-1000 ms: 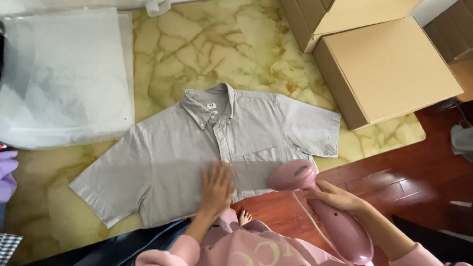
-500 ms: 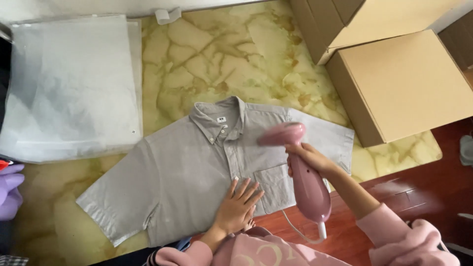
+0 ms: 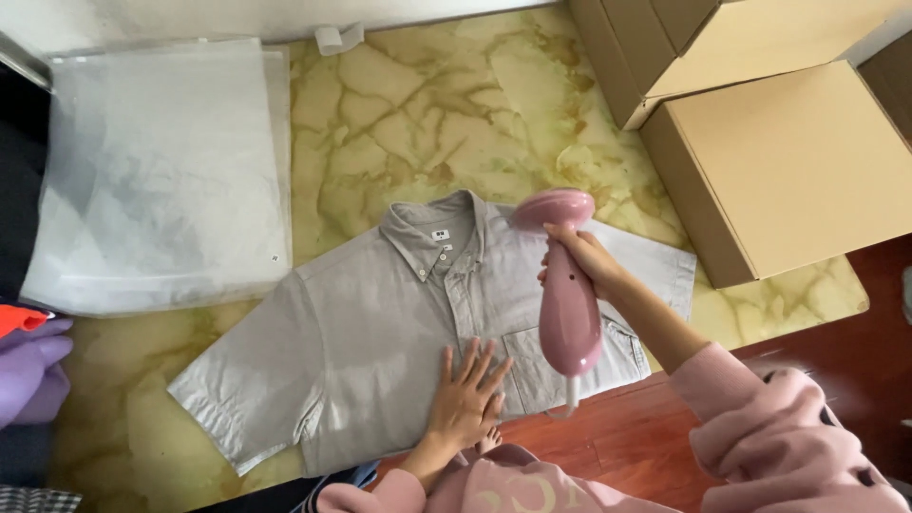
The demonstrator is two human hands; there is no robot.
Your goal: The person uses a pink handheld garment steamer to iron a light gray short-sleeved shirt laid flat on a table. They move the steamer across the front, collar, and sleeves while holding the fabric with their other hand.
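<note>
Shirt: grey short-sleeved button-down shirt lies flat, front up, on the marbled yellow-green mat; collar toward the wall, hem toward the person. Both sleeves spread out to the sides. Hem edge on the person's right reaches the border where the mat meets the red wooden floor.

Left hand: left hand presses palm-down on the lower front of the shirt, just beside the chest pocket. Fingers spread wide and flat, gripping nothing.

Right hand: right hand is wrapped around the handle of a pink handheld garment steamer, fingers curled tight about it. Pink sleeve runs back to the lower right corner.

Steamer: head points up toward the collar side, over the shirt's shoulder area on the person's right; body slants down over the pocket. A white cord end shows at its base. Cannot tell whether the head touches the cloth.

Bags: stack of clear plastic garment bags on the mat, left of the shirt, apart from it.

Boxes: cardboard boxes at upper right, resting on the mat's edge, near the shirt's sleeve but not touching.

Far left edge: purple cloth, partly cut off.
</note>
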